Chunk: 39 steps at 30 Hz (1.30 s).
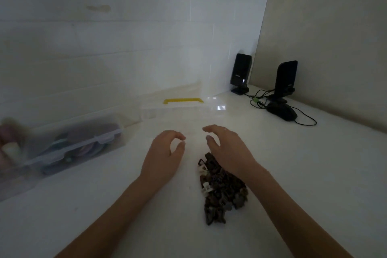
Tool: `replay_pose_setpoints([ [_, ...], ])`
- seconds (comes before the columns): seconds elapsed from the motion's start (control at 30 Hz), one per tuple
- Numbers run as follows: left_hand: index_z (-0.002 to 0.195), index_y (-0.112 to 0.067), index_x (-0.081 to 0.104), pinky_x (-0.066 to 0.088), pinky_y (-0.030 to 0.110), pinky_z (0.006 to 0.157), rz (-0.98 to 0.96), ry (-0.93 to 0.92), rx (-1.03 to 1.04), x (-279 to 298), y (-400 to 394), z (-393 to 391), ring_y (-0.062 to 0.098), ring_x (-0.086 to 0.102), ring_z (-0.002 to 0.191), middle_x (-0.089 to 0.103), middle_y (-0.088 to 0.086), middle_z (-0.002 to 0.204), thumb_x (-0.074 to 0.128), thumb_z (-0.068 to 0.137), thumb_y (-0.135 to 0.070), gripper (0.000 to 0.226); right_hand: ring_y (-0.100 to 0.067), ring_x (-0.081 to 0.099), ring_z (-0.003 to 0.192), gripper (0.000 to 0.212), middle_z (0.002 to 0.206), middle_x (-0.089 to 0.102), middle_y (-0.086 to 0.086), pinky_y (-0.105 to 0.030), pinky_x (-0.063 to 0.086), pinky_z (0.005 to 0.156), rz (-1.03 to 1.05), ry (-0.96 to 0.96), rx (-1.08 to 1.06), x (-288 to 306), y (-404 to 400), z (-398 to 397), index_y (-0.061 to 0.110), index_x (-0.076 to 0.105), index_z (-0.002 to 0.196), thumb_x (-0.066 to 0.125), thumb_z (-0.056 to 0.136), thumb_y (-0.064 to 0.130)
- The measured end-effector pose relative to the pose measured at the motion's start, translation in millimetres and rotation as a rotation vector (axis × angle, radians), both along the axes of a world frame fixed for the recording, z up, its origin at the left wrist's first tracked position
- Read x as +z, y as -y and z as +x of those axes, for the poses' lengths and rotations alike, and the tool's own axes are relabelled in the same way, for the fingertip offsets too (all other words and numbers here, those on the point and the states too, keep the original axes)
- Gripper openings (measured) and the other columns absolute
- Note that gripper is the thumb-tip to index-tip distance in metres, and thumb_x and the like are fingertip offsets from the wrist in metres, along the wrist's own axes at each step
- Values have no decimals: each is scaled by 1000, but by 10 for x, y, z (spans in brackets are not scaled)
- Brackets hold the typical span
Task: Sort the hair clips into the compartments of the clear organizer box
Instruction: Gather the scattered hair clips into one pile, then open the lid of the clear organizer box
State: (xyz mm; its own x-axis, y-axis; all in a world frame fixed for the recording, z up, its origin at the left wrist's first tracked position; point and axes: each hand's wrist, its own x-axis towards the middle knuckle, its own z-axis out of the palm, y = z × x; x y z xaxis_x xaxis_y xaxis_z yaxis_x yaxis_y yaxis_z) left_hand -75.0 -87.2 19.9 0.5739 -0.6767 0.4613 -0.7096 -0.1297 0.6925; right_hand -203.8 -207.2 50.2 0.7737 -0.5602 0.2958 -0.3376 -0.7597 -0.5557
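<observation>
Clips [222, 190]: dark heap, near right on white counter [293, 174]
Hands: left [165, 153] and right [228, 148] fingers loosely curled, empty
Corner: two speakers [240, 73], far right

Clear plastic organizer box [178, 111]; glossy white table [272, 163]; matt brown hair clips [222, 190].

A home desk corner: white tabletop [272, 174], tiled wall, two small black speakers [240, 73], a mouse [281, 111].

Both forearms reach forward — left grip [165, 153], right grip [226, 148] curled, empty.
</observation>
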Motion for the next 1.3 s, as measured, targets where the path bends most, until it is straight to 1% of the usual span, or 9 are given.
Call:
replay_pose_setpoints([
  [0.17,100,-10,61,28,18,91,18,268,207,165,-112,577,32,53,108,61,10,110,60,75,-1,27,-21,27,138,55,154,25,-2,-38,27,108,-224,-445,35,24,113,342,20,18,148,37,98,31],
  [0.27,113,-10,59,35,36,103,118,416,238,344,-74,909,34,46,119,56,13,125,69,67,-3,47,-21,26,138,58,153,26,-1,-40,29,105,-304,-383,8,-12,105,437,18,15,149,39,97,29],
  [0.37,129,-18,52,23,44,115,382,375,134,421,51,1206,28,35,137,47,8,142,76,74,-21,59,-20,27,137,58,152,26,0,-40,31,104,-319,-303,5,-38,96,467,19,18,148,42,96,28],
  [0.53,108,-17,66,38,33,101,237,209,3,426,68,1410,26,56,114,65,7,118,79,72,-24,39,-18,28,136,55,152,28,3,-37,30,105,-306,-213,10,-36,117,459,23,24,147,44,96,26],
  [0.67,103,-14,70,32,15,86,174,195,-36,514,26,1366,14,57,105,67,-1,108,81,69,-23,38,-14,34,134,52,147,36,5,-34,32,106,-314,-143,44,-18,111,497,26,31,144,48,94,23],
  [0.9,88,-35,70,47,37,92,181,180,24,588,-110,1320,16,61,100,67,-10,96,78,64,-50,30,-15,41,127,47,139,45,6,-35,31,102,-399,-89,8,-13,23,459,30,41,137,49,92,21],
  [1.07,82,-21,66,52,37,76,106,254,11,761,-152,1262,19,63,80,69,-2,80,48,74,-62,46,-16,51,106,37,120,51,5,-32,39,88,-436,-117,-12,-32,-18,391,30,49,125,55,89,23],
  [1.17,76,-8,64,49,29,69,-81,65,51,822,-152,1257,16,64,64,68,5,65,55,83,-51,44,-14,51,91,31,108,50,3,-25,39,69,-442,-126,-16,-2,-12,385,29,55,118,60,88,26],
  [1.3,90,-6,58,57,30,67,-275,-607,41,651,-131,1277,11,67,55,68,11,74,60,90,-36,30,-16,53,78,9,98,52,2,-28,44,58,-399,-99,-8,37,-44,396,22,63,97,62,88,22],
])
